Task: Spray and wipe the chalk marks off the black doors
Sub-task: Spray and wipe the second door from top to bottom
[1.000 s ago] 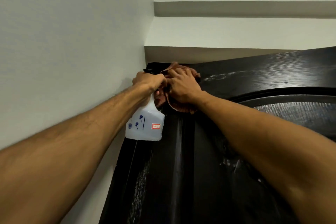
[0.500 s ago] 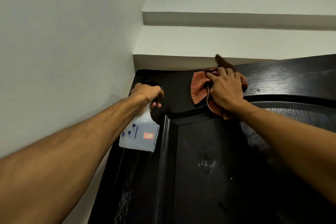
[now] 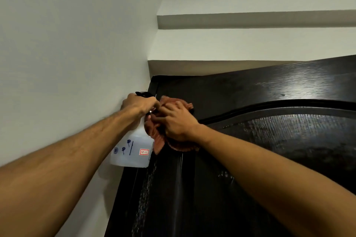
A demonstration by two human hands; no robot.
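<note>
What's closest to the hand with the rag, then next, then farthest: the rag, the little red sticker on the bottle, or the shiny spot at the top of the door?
From the right hand:
1. Rag, pressed under it.
2. Red sticker, lower left, on the spray bottle.
3. Shiny spot, far up right on the door.

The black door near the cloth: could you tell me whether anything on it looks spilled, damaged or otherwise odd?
Nothing looks damaged. The black door has wet spray streaks running down its left side below the cloth, which fits the spray bottle being used.
</note>
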